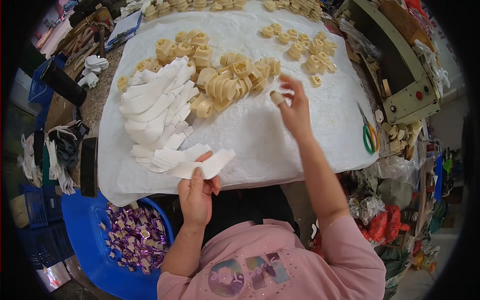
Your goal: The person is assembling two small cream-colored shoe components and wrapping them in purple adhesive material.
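Two hands over a white sheet [250,150]. Left hand [196,197] pinches a white strip [220,162], thumb on top, fingers under; held flat at the near edge, close to the body, likely for a clear view of it. Right hand [296,107] hangs above the sheet, right of centre, fingers loosely curled, thumb apart, pinching no strip. Tan cap [277,98] on its thumb looks like a finger guard; can't fully confirm. Pile of strips [155,110] sits left of centre, overlapped with ends offset, running down to the left hand; probably laid that way so singles peel off easily. Beige parts [225,85] lie heaped just beyond and right of the pile, within reach of both hands. Smaller beige clusters [317,50] sit far right, more rows [200,4] along the far edge; looks like sorting by batch. Scissors [368,132] at the sheet's right edge, presumably parked out of the way. Sheet is wrinkled, draped over the near edge; speckled tabletop [107,75] shows at left. Phone [89,167] and black cylinder [63,82] left of the sheet. Blue tub [80,225] near left, holding purple-and-beige pieces [135,240]. Room's cluttered: olive machine [415,102] far right, red bags [384,222] near right, blue crates [37,205] left.
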A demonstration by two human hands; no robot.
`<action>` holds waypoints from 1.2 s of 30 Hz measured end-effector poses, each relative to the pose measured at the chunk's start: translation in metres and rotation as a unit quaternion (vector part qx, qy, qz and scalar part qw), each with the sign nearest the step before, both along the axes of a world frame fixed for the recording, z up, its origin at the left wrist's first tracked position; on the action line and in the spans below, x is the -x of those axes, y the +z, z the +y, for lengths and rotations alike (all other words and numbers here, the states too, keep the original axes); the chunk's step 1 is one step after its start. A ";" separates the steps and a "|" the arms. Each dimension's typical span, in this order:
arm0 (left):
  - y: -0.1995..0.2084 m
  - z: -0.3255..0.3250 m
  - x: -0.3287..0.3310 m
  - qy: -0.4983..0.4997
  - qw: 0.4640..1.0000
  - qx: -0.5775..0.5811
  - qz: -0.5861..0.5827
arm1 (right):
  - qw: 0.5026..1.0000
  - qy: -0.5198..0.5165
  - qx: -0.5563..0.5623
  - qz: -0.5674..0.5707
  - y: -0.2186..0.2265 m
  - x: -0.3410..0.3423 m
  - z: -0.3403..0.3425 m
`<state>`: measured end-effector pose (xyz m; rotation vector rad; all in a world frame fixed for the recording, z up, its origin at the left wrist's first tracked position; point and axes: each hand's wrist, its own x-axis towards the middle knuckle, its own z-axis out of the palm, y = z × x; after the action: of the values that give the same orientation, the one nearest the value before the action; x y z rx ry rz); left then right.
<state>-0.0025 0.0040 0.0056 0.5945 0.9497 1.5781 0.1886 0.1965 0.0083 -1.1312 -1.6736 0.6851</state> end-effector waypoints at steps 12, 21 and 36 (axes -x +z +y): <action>-0.018 0.003 -0.004 -0.055 0.991 0.032 0.121 | 0.944 0.074 -0.044 -0.317 -0.008 -0.005 0.099; -0.020 0.001 -0.002 -0.079 0.991 0.023 0.105 | 0.992 -0.008 0.125 0.031 -0.010 -0.006 -0.013; -0.001 0.018 -0.015 -0.146 0.927 -0.154 0.309 | 0.997 0.024 0.073 -0.016 -0.016 -0.009 -0.066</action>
<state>0.0120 0.0220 0.0041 1.4482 1.0083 1.2885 0.1980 0.1302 -0.0081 -1.2140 -1.7038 0.8350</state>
